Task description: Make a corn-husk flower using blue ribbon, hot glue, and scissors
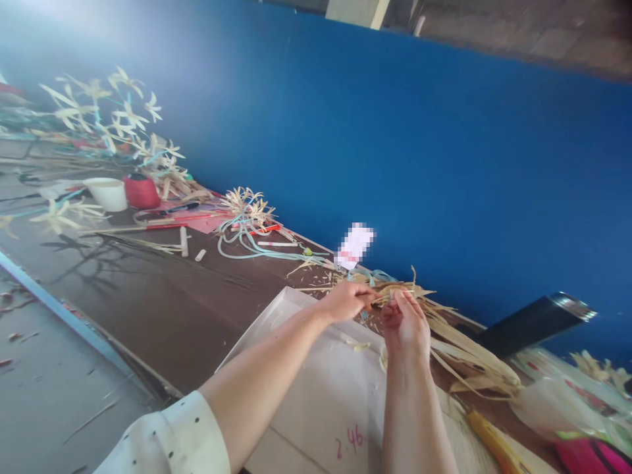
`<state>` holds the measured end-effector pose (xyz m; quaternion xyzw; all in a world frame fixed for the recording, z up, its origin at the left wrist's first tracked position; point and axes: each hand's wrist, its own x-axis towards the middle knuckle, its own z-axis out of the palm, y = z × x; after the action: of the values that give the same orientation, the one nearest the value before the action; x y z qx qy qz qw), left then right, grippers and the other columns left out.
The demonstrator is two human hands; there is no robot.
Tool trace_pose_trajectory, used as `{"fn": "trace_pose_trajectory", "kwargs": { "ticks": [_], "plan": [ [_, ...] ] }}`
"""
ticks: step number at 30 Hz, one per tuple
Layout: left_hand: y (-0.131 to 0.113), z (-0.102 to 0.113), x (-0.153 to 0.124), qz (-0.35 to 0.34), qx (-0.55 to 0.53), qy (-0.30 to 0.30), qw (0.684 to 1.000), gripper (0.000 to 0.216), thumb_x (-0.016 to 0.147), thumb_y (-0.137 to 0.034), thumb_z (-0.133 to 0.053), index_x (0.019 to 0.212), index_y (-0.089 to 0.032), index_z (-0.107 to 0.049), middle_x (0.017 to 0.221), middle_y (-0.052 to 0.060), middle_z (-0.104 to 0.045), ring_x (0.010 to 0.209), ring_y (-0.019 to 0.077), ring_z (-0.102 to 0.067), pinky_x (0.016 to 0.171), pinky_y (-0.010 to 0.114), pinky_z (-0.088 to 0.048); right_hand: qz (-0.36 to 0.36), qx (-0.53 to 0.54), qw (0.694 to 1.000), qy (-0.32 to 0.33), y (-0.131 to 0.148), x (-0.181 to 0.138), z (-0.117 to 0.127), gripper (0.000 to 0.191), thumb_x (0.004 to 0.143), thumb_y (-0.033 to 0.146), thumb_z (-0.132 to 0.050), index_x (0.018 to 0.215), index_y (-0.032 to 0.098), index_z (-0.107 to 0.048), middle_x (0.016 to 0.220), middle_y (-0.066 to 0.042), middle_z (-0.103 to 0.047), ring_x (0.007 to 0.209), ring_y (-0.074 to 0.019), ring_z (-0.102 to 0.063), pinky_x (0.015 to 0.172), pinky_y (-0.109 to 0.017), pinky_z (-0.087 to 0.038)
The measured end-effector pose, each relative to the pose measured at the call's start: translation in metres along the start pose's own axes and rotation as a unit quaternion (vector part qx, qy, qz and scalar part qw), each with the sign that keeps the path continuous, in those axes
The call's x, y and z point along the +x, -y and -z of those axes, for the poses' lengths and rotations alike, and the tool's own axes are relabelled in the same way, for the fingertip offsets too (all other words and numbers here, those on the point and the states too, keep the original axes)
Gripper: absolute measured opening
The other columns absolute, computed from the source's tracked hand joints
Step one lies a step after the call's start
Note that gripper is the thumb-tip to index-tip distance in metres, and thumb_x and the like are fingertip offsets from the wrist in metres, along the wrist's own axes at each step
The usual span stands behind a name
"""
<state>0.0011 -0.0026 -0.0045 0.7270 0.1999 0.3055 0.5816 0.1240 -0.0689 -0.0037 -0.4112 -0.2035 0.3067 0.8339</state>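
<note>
My left hand (347, 299) and my right hand (405, 321) meet above a dark wooden table (162, 299). Both are closed, pinching the same thin pale straw strips (388, 294), the left in a loose fist, the right with fingertips pressed together. The strips trail right into a heap of dried straw leaves (469, 349). Below my forearms lies a white board (316, 395) with pink numbers written on it. My left sleeve is white with dark dots.
A blue wall (444, 151) backs the table. Straw flowers (99, 112), a white cup (108, 193), a red spool (141, 191), light blue cords (247, 240) and pens lie at the left. A black cylinder (533, 322) and yellow tool (494, 444) lie right.
</note>
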Motion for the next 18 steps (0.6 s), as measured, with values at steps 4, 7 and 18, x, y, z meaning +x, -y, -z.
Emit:
{"fn": "trace_pose_trajectory", "kwargs": {
  "ticks": [4, 7, 18],
  "plan": [
    [0.0000, 0.0009, 0.0003, 0.010, -0.054, 0.007, 0.998, 0.037, 0.081, -0.036, -0.047, 0.108, -0.016, -0.063, 0.068, 0.001, -0.056, 0.052, 0.0078, -0.045, 0.051, 0.021, -0.036, -0.021, 0.015, 1.000, 0.012, 0.0002, -0.0001, 0.0013, 0.034, 0.055, 0.014, -0.078, 0.084, 0.016, -0.060, 0.070, 0.005, -0.057, 0.053, -0.0039, -0.050, 0.044, -0.012, -0.042],
    [-0.0011, 0.0016, -0.0005, 0.011, -0.060, 0.007, 0.998, 0.037, 0.081, -0.036, -0.048, 0.107, -0.016, -0.064, 0.069, 0.001, -0.056, 0.052, 0.0074, -0.044, 0.050, 0.020, -0.035, -0.026, 0.020, 0.999, 0.014, -0.0005, 0.0008, 0.0027, 0.035, 0.055, 0.014, -0.078, 0.085, 0.016, -0.060, 0.071, 0.005, -0.057, 0.053, -0.0036, -0.050, 0.044, -0.012, -0.042],
    [-0.0023, 0.0022, -0.0015, 0.001, -0.029, 0.020, 0.999, 0.039, 0.082, -0.039, -0.045, 0.104, -0.014, -0.064, 0.069, 0.002, -0.057, 0.051, 0.0077, -0.043, 0.053, 0.021, -0.037, -0.041, 0.011, 0.998, 0.038, -0.0008, 0.0018, 0.0016, 0.033, 0.056, 0.020, -0.079, 0.079, 0.018, -0.055, 0.066, 0.007, -0.054, 0.050, -0.0042, -0.050, 0.042, -0.014, -0.043]
  ]
}}
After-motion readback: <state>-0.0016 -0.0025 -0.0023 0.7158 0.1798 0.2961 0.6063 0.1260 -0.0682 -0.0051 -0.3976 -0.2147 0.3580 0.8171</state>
